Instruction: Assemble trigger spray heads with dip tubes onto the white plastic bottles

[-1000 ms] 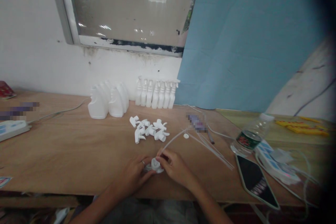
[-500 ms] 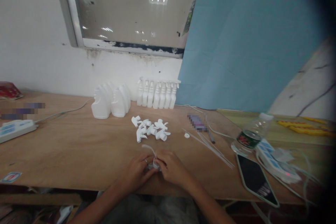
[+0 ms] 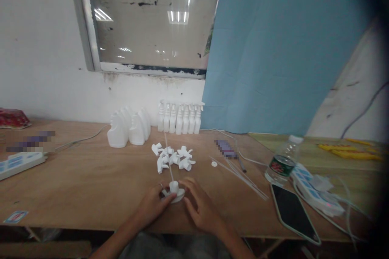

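Note:
Near the table's front edge, my left hand (image 3: 152, 205) is closed on a white trigger spray head (image 3: 174, 187), thumb across its near side. The head lies with its cap side up, and a thin clear dip tube (image 3: 170, 164) rises from it, leaning slightly left. My right hand (image 3: 199, 205) is at the head's right side, fingers apart and curved; whether a fingertip touches it I cannot tell. Just beyond lies a pile of several loose white spray heads (image 3: 173, 158). More thin tubes (image 3: 246, 180) lie to the right, beside a small white ring (image 3: 214, 164).
White empty-looking jugs (image 3: 118, 131) and a row of white spray bottles (image 3: 180, 120) stand against the wall. On the right are a phone (image 3: 294, 213), a water bottle (image 3: 282, 166) and a power strip (image 3: 319, 194) with cables. Another power strip (image 3: 22, 164) lies left.
The tube, bent over to the left before, now stands nearly straight up from the spray head. My right hand has loosened its pinch and spread its fingers. The view has tilted upward slightly.

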A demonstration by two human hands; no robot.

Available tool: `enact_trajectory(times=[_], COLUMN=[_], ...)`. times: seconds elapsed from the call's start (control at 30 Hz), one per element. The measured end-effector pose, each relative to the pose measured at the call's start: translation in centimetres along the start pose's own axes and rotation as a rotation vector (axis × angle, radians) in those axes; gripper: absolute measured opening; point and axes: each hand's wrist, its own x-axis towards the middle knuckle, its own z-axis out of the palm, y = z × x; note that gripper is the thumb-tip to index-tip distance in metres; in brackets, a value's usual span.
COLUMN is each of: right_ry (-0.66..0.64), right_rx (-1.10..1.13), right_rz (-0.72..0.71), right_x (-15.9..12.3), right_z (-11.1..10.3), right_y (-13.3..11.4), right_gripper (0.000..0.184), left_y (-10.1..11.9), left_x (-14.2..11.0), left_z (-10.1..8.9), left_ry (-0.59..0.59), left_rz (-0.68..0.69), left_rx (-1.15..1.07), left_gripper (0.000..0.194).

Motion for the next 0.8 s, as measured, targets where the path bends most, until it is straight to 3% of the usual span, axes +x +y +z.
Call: enact_trajectory(times=[0.1, 0.23, 0.4, 0.5, 0.6, 0.67, 0.7, 0.8], right_ry=[0.001, 0.041, 0.160, 0.216, 0.348, 0.484, 0.558, 0.724], right_rx=[-0.113, -0.287, -0.407, -0.411, -0.310, -0.178, -0.089, 0.216], right_rz=[-0.132, -0.235, -0.332, -0.328, -0.220, -0.076, 0.013, 0.256], right_x=[-0.8, -0.8, -1.2, -1.9, -2.4, -2.6, -2.5, -2.3], right_z=[0.2, 0.9, 0.6, -0.1, -0.7, -1.0, -1.1, -1.6], right_y=[0.4, 1.2, 2.3, 2.6, 3.0, 3.4, 3.6, 4.2], right_gripper=[0.064, 0.065, 0.061, 0.060, 0.060, 0.052, 0.045, 0.024], left_y=[0.6, 1.8, 4.1, 3.8, 1.2, -1.3, -2.6, -5.8], left_x=[0.6, 0.7, -0.4, 0.1, 2.8, 5.3, 6.5, 9.3], left_z=[-0.4, -0.3, -1.1, -3.1, -7.2, -11.0, -13.0, -18.3], left_ry=[0.009, -0.044, -0.185, -0.194, 0.075, 0.455, 0.571, 0.797], left_rz=[-0.074, -0.067, 0.042, 0.114, 0.077, 0.058, 0.035, -0.069], left_rx=[-0.018, -0.041, 0.066, 0.121, 0.294, 0.469, 0.495, 0.543], left_gripper=[0.037, 0.043, 0.040, 0.036, 0.039, 0.039, 0.041, 0.063])
